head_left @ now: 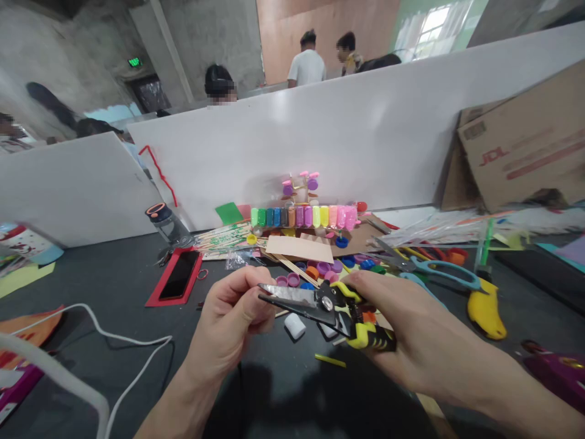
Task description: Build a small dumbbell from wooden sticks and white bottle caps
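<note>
Nearest the camera, a thick white cord [59, 369] curves across the lower left, with a thinner white cord [128, 339] looping over the dark bench [150, 360] beside it. The right hand [402, 317] is wrapped around the yellow-and-black handles of a pair of shears [326, 302], held above the bench in front of the person. The blades point left and stand partly apart, their tips at the fingers of the left hand [242, 308]. That hand is closed, thumb against forefinger; whatever it may pinch is too hidden to tell.

Below the shears, a white block [295, 326] and a yellow strip [330, 360] lie on the bench. Just beyond are scattered colored caps [323, 268], a flat pale board [299, 248] and a row of bright containers [304, 217], with a small pink-and-purple construction [300, 188] behind the row.

To the left, a black phone [180, 275] lies on a red sheet [156, 294], near a clear bottle [168, 224]. To the right lie blue-handled scissors [450, 275] and a yellow-handled tool [487, 310]. A white partition [356, 134] runs along the back, with cardboard [525, 137] leaning at its right; beyond it, a person in a white shirt [308, 68] has their back turned.
</note>
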Demonstrator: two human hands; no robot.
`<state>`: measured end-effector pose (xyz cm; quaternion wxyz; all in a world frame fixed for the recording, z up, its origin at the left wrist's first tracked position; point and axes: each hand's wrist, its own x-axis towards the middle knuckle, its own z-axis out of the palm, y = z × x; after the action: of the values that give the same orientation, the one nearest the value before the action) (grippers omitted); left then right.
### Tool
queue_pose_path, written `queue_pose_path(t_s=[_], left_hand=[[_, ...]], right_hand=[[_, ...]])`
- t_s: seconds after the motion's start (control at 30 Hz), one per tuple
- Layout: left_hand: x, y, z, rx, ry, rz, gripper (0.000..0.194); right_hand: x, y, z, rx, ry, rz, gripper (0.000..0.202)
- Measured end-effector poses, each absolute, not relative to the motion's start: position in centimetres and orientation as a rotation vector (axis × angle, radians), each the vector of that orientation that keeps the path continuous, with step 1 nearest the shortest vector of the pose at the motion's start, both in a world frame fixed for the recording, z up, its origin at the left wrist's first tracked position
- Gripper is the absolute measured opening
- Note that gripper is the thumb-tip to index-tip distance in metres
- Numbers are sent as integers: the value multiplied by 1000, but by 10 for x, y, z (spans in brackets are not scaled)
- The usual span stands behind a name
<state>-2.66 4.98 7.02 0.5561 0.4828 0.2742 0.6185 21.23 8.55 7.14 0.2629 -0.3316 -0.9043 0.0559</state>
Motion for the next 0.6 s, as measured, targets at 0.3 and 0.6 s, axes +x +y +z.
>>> queue_pose_path(t_s=[0.3,0.6], left_hand=[[-25,51,70,1067,611,1412,28],[-21,48,71,965,613,1336,29]], right_hand=[[209,87,68,-824,-2361,56,23],[212,90,65,-822,-2406,59,37]])
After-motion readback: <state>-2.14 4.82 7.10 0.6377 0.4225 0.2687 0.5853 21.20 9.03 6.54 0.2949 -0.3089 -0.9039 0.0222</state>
